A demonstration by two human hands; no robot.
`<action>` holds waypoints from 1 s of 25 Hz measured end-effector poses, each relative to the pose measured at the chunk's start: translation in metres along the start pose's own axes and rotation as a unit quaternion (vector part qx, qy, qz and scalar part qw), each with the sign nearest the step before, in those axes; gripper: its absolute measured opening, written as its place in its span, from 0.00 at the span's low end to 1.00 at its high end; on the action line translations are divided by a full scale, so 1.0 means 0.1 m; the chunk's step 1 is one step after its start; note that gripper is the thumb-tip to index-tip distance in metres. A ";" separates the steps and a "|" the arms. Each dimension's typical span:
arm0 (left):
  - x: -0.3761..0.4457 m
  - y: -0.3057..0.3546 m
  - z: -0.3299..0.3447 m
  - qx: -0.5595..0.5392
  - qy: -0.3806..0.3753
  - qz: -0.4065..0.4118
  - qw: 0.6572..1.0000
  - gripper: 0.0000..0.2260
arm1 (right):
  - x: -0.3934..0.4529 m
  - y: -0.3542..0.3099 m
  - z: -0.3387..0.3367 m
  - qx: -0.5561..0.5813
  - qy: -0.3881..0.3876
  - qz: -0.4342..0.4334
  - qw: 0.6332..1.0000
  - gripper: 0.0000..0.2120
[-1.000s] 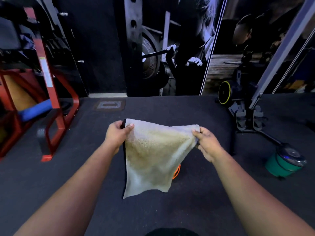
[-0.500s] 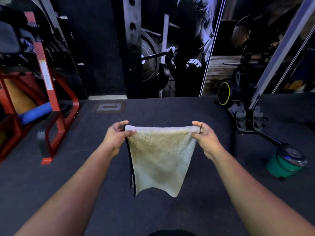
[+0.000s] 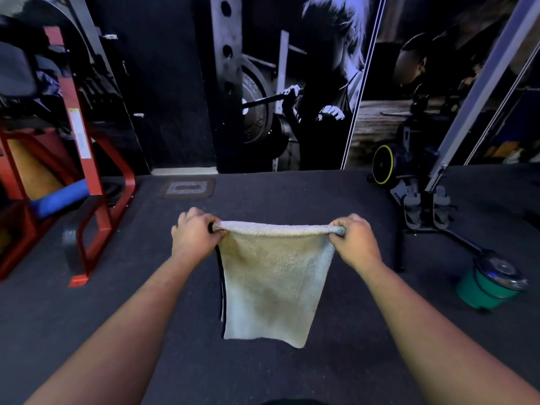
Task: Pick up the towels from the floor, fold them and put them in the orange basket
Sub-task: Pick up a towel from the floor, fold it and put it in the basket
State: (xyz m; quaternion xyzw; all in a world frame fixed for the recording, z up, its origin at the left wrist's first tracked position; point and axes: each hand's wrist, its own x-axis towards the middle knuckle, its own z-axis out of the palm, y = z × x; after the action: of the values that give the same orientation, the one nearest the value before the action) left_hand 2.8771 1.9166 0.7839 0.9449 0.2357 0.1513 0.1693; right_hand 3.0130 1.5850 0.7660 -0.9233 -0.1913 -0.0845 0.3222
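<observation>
A pale, cream towel (image 3: 271,285) hangs in front of me above the dark floor, folded over along its top edge. My left hand (image 3: 195,236) pinches the top left corner and my right hand (image 3: 355,239) pinches the top right corner, so the cloth is stretched flat between them. A dark edge shows along the towel's left side. The orange basket is hidden behind the hanging towel.
A red metal frame (image 3: 87,182) with a blue pad (image 3: 60,197) stands at the left. A green bucket (image 3: 491,285) sits at the right, beyond it a grey machine base with pedals (image 3: 423,209) and a slanted post. A wall mural runs along the back.
The towel went from hanging slack and skewed to hanging straight with its top edge folded over. Both hands rose slightly and turned knuckles up. The orange rim seen below the towel is now covered.
</observation>
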 end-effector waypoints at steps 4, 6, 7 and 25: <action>-0.03 0.06 -0.20 -0.463 -0.081 -0.014 0.883 0.05 | 0.04 -0.16 -0.29 0.381 0.018 0.052 0.923 0.06; -0.03 0.28 -0.43 -0.574 -0.070 -0.012 0.816 0.04 | -0.02 -0.24 -0.38 0.571 -0.027 0.030 0.820 0.15; 0.02 0.42 -0.57 -0.611 -0.052 -0.006 0.790 0.04 | -0.09 -0.29 -0.36 0.554 -0.064 0.035 0.829 0.20; -0.63 0.32 -0.05 -0.655 -0.258 -0.149 0.694 0.24 | -0.01 -0.46 -0.46 0.581 -0.236 0.316 0.712 0.22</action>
State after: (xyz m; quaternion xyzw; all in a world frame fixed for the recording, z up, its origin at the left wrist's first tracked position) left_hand 2.8349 1.8605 0.7879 0.5492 0.1611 -0.0098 0.8200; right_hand 2.9922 1.5888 0.8269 -0.5508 0.0305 0.3702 0.7475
